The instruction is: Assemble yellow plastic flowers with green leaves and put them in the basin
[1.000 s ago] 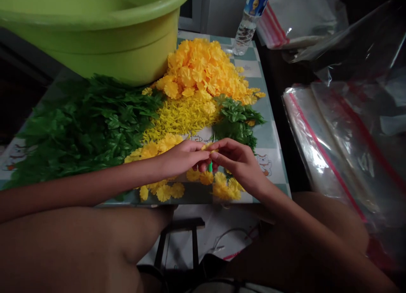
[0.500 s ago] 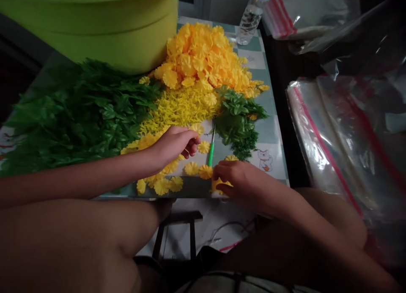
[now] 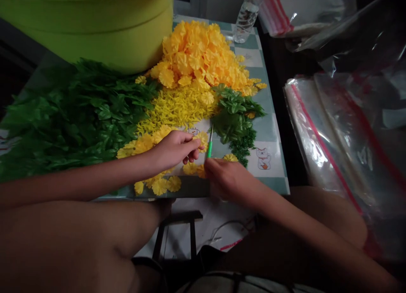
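Note:
Above the near part of the table, my left hand (image 3: 177, 150) is closed, thumb against curled fingers. A yellow artificial flower piece (image 3: 201, 139) shows at its fingertips, and the pinch looks closed on its edge. My right hand (image 3: 226, 174) is closed around the lower end of a green-handled awl (image 3: 209, 145), whose thin metal shaft points away from me. Loose yellow flower pieces (image 3: 159, 185) lie below and beside my left hand. Green artificial leaves (image 3: 233, 121) lie just beyond the awl, to the right.
A large green tub (image 3: 104, 35) stands at the back left, behind heaped dark green leaves (image 3: 82, 115). Orange-yellow flowers (image 3: 199, 52) and small yellow pieces (image 3: 177, 105) are piled mid-table. A water bottle (image 3: 246, 18) stands behind; plastic bags (image 3: 330, 132) lie at right.
My right hand has moved up and left from the table's front edge and closed on the awl's handle. My left hand stays nearly in place, shifted slightly right.

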A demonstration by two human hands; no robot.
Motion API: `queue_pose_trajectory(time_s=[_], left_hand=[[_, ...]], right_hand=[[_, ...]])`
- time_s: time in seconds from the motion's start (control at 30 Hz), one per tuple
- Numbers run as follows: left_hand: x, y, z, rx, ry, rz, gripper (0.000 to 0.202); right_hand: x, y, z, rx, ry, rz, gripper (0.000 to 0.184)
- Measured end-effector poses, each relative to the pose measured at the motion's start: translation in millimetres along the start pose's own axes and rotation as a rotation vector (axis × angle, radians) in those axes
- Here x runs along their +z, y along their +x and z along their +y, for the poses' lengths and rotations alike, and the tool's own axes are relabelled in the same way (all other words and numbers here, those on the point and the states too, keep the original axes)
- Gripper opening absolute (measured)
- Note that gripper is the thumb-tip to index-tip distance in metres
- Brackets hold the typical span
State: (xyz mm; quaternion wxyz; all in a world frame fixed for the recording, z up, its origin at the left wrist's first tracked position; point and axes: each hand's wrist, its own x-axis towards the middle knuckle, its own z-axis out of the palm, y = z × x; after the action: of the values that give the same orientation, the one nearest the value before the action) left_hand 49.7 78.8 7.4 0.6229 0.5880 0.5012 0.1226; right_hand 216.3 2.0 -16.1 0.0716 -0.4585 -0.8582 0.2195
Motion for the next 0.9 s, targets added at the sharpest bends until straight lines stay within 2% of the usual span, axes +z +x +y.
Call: queue_pose_trajectory(time_s=[0.17,0.27,0.37,0.53,0.67,0.77,0.9], left_hand=[[1.5,-3.4,3.6,-0.156,-0.035,0.022,0.030],[2.5,-3.7,2.1,-0.241,-0.099,-0.016,0.025],[3.6,-4.8,0.3,-0.242,-0.076,-0.080,0.024],[4.1,-9.1,-0.5,-0.137,0.107,-0.132,0.025],[2.8,-11.0,-2.8,-0.059,0.191,-0.163,0.023],[2.0,-11.2,-5.2,-0.005,0.220,-0.175,0.020],[2.0,-10.6,-7.1,0.037,0.236,-0.178,0.018]], right_hand=[[-21.8,5.6,12.3,0.158,0.543,0.227,0.015],[-26.1,7.8,12.8,0.237,0.868,0.262,0.011],[-23.8,8.0,10.0,0.248,1.057,0.265,0.008],[-17.7,6.8,4.7,0.253,1.090,0.362,0.003],[-15.9,6.9,2.9,0.219,0.868,0.447,0.006],[-14.2,7.4,2.5,0.134,0.746,0.440,0.006],[-9.4,7.2,2.3,0.161,0.786,0.401,0.009]])
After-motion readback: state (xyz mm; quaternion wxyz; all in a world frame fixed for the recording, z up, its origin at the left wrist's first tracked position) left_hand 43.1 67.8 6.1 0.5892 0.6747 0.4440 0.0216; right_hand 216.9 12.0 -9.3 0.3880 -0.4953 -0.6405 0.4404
